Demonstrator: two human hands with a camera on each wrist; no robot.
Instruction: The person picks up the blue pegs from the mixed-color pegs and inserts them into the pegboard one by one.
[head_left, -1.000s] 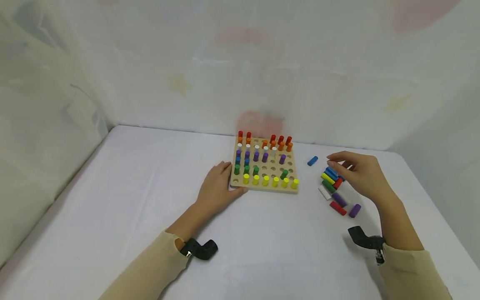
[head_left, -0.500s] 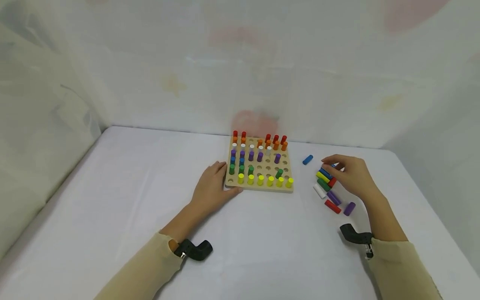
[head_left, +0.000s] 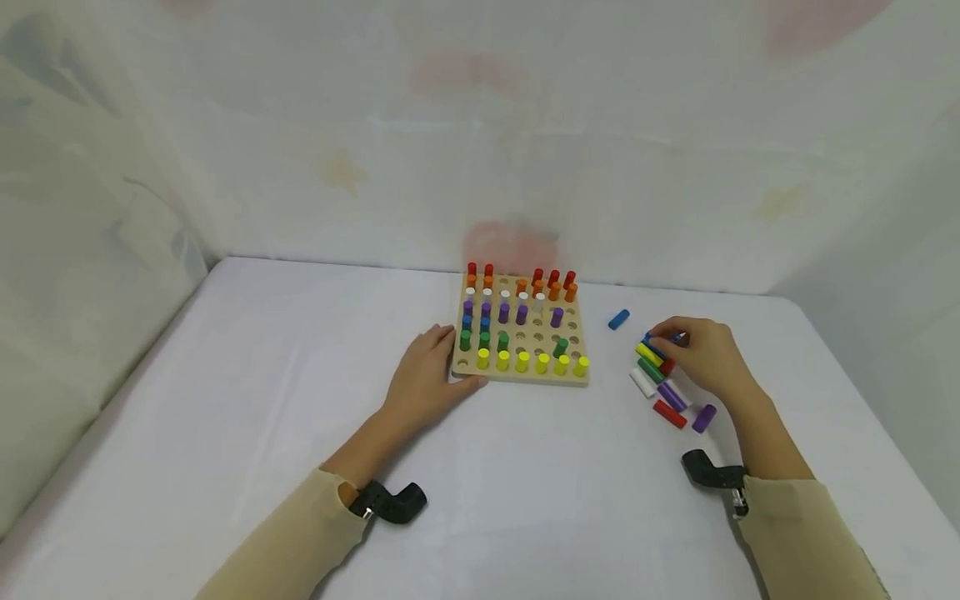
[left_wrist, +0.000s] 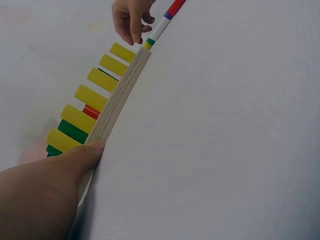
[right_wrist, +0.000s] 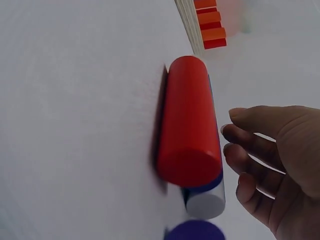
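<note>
A white cloth-covered table (head_left: 225,400) bears everything here, and near its far middle lies a square pale wooden pegboard (head_left: 520,379) with rows of short round coloured pegs standing upright in its holes: red and orange at the far edge, then white, purple, blue and green, and a row of yellow pegs (head_left: 531,362) along the near edge; several holes stand unfilled. The left hand (head_left: 427,379) rests flat on the table at the near left corner of the pegboard, fingers straight and relaxed, the thumb pressed against the board's near edge as the left wrist view shows (left_wrist: 45,192); it grips nothing. To the right of the board, apart from it, lies a loose heap of wooden cylinder pegs (head_left: 660,379) on their sides, yellow, green, white, purple, red and blue, touching one another. The right hand (head_left: 701,354) is over the far end of that heap, its fingers curled down at a blue peg (head_left: 651,343) beside a red peg (right_wrist: 190,130); whether the fingertips actually pinch a peg cannot be told. A single blue cylinder peg (head_left: 618,319) lies alone between the board and the heap, touching neither.
</note>
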